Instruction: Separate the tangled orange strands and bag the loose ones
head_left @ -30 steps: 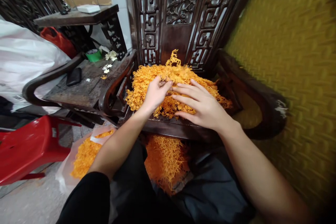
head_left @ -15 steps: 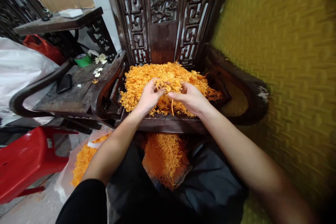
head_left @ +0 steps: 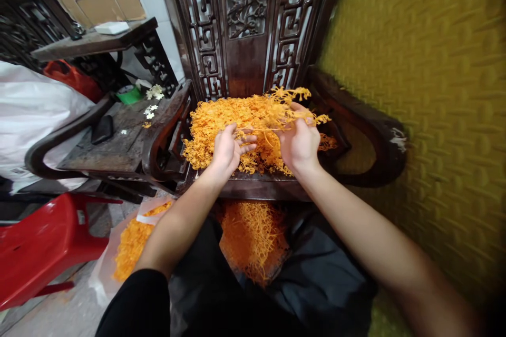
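Note:
A heap of orange, curly, plastic-looking sprigs (head_left: 221, 116) covers the seat of a dark carved wooden chair. My right hand (head_left: 301, 139), over the right side of the heap, is closed around a bunch of orange sprigs (head_left: 290, 99) whose curled tips stick out above and to the right. Lower and to the left is my left hand (head_left: 229, 150), palm turned inward. Its thumb and forefinger meet a thin orange strand (head_left: 263, 129) that runs across to my right hand, while the other fingers are loosely stretched. The exact contact at the fingertips is hard to see.
Below the seat, between my knees, more orange strands lie in a container (head_left: 253, 237). A clear plastic bag (head_left: 105, 274) of orange pieces stands on the floor beside a red plastic stool (head_left: 51, 242). Green tape (head_left: 129, 96) rests on the left wooden seat. A yellow textured surface (head_left: 427, 73) rises at right.
My hands have moved from close together at the bunch to farther apart. The right hand has turned and carried the bunch rightward; the left has dropped slightly, and a strand now stretches between them.

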Demonstrator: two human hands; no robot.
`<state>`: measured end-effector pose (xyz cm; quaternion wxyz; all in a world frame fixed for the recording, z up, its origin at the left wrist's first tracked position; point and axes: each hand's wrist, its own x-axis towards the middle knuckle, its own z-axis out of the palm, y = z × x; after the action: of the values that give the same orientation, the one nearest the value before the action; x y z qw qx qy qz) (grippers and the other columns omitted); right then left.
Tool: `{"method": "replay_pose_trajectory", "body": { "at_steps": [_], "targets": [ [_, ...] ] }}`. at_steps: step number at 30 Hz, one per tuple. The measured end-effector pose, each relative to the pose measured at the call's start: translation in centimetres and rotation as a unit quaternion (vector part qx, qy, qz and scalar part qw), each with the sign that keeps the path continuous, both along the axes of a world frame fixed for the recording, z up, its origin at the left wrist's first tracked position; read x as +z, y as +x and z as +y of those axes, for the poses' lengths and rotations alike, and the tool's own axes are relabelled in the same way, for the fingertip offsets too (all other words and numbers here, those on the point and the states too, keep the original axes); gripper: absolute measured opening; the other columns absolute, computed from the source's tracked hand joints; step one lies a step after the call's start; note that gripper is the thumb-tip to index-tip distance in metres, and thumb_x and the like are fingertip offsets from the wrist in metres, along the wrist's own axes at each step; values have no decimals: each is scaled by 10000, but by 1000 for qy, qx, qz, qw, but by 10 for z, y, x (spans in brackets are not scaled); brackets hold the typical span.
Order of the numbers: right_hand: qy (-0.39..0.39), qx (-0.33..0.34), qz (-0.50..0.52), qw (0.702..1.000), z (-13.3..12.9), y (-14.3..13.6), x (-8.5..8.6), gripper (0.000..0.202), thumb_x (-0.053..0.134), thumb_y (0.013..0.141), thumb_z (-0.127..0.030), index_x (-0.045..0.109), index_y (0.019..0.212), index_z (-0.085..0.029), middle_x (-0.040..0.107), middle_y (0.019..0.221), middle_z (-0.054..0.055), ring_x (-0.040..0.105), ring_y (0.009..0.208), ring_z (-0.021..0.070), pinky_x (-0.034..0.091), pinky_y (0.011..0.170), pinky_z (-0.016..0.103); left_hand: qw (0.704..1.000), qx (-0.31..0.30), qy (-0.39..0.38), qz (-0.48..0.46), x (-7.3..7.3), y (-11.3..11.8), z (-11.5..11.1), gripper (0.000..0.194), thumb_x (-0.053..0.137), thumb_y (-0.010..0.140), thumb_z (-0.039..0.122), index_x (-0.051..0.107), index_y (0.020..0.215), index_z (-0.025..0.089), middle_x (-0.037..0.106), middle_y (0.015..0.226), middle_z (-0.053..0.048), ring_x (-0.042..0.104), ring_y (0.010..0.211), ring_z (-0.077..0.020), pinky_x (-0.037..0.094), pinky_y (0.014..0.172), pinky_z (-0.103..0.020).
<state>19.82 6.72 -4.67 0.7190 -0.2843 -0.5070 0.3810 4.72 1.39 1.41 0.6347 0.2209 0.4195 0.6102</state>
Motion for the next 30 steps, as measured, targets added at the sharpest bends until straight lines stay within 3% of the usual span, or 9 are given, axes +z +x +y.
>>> {"method": "replay_pose_trajectory", "body": {
  "at_steps": [4,7,10,13,17,20,23,27,30],
  "targets": [
    [-44,22,30,998,-8,-4,1,333,503,965,-469,634,1202,-274,697,1140,78,696,1043,233,589,837,431,999,28,7,-26,0,0,2,112,486,991,310,459,962,206,703,842,-29,662,624,-119,542,630,-256],
    [-16,-16,40,999,-10,-3,-3,302,569,950,-476,609,1204,-319,676,1178,46,681,1052,213,589,828,415,996,76,42,-11,0,1,2,158,515,987,332,496,922,190,705,828,-33,640,620,-101,518,632,-234],
    [-14,-24,64,998,-7,4,-7,282,593,946,-524,604,1136,-316,677,1039,24,685,874,174,583,787,375,991,102,89,12,3,2,0,216,514,986,380,538,900,184,728,886,-61,687,741,-121,541,735,-253],
    [-60,74,70,993,-3,13,-8,437,458,962,-672,626,1045,-277,663,855,33,653,695,188,580,755,414,992,31,124,20,6,1,-2,261,489,970,436,535,862,204,750,1022,-94,724,970,-194,562,837,-329],
    [-45,157,36,986,1,20,-3,586,294,958,-730,644,1005,-262,676,832,69,676,774,250,570,788,496,989,-57,137,-19,11,-9,-6,268,509,910,421,440,752,216,742,1093,-101,694,1136,-245,572,883,-397],
    [-58,168,54,983,0,21,4,575,340,930,-734,645,994,-252,693,873,83,681,840,267,571,808,518,989,-55,127,-48,15,-17,-10,233,528,874,381,434,736,219,723,1061,-94,692,1105,-219,578,872,-371],
    [-73,185,84,976,0,20,11,590,383,895,-773,635,921,-241,678,831,88,679,854,275,577,817,524,994,-34,105,-26,17,-20,-12,283,550,869,433,435,723,220,697,1026,-93,688,1027,-207,572,742,-308],
    [-83,205,92,971,3,22,13,603,385,888,-790,630,923,-239,636,770,62,665,812,256,579,822,510,997,-2,80,14,15,-19,-10,339,593,862,521,474,736,230,636,850,-78,650,839,-196,522,601,-270],
    [-87,226,52,969,4,24,15,592,374,905,-762,643,989,-242,634,782,56,647,764,249,577,784,512,997,13,78,15,14,-21,-3,317,622,871,465,474,716,231,555,739,-37,552,666,-144,501,587,-265]
  ]
}}
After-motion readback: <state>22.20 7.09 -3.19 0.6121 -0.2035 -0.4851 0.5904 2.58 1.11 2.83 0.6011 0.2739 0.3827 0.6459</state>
